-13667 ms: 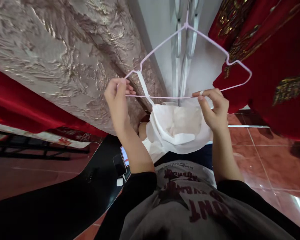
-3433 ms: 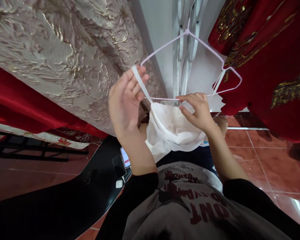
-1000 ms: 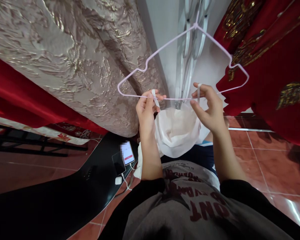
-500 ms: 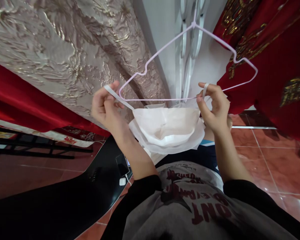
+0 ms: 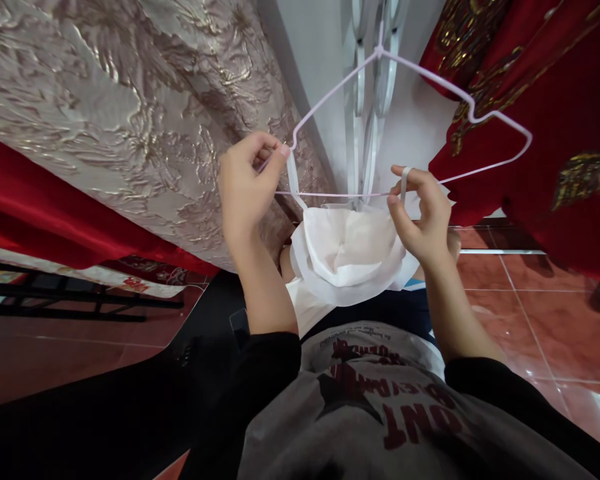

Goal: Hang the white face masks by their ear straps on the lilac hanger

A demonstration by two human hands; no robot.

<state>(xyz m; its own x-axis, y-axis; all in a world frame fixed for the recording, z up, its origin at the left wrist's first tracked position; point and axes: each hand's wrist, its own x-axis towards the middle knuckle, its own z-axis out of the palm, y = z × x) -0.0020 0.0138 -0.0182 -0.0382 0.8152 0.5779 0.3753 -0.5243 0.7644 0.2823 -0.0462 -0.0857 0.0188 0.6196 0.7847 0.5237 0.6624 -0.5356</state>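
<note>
Two hands, one strap each, at the hanger

Both hands work at the pale wire hanger (image 5: 405, 127). The left hand (image 5: 245, 187) has its fingers pinching a white strap (image 5: 293, 179) at the hanger's left shoulder notch, seemingly to seat it. The right hand (image 5: 423, 213) pinches the other strap (image 5: 403, 181) just under the bottom bar, so the white garment (image 5: 347, 257) hangs bunched beneath the hanger.
</note>
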